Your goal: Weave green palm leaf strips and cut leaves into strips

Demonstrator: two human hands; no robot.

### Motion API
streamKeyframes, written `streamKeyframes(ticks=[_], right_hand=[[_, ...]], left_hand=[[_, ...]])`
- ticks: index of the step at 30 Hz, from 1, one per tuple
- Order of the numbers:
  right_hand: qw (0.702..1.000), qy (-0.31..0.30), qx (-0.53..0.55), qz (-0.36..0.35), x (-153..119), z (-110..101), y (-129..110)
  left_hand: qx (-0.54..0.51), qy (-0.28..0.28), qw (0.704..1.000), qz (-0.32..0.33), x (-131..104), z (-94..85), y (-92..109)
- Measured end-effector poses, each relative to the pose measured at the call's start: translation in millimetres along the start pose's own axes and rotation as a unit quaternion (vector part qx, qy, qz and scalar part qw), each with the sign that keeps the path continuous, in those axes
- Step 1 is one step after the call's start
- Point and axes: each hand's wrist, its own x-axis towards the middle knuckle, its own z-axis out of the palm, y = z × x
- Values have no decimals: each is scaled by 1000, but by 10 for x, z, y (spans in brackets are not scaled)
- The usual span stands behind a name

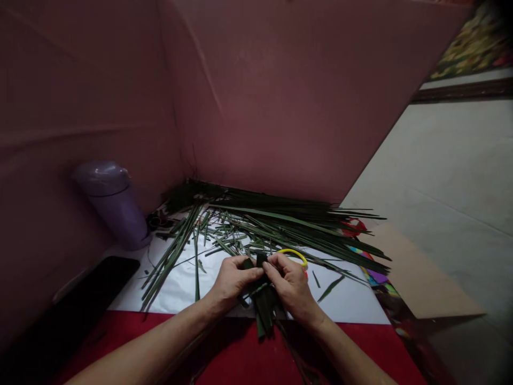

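Between my two hands is a small bundle of folded dark green leaf strips (263, 307), its lower ends hanging over the red cloth's edge. My left hand (236, 278) pinches the bundle's upper left part between thumb and fingers. On the other side, my right hand (290, 280) grips the upper right part, thumb close to the left thumb. A thin lighter green band crosses the bundle just below the thumbs. Just beyond the right hand shows a yellow loop handle (298, 254), with a bit of red below it; the rest is hidden.
Long green leaves (288, 214) lie piled along the back, with cut pieces scattered over the white sheet (172, 291). A purple flask (116, 208) stands at the left, near a black flat object (108, 278). Red cloth (224, 347) lies in front. Pink walls close off the back and left.
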Motion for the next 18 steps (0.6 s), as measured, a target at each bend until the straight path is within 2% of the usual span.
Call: streamKeyframes(ticks=[10,14,18], right_hand=[[999,10,32,16,0,22,36],[999,29,34,12,-2,26,14],[997,45,56,7,2,-16,-59]], left_hand=[[-2,17,1000,7,-29,40,48],[-10,4,1000,-1,-53,55,91],[-30,15,999,-7,-4,9,28]])
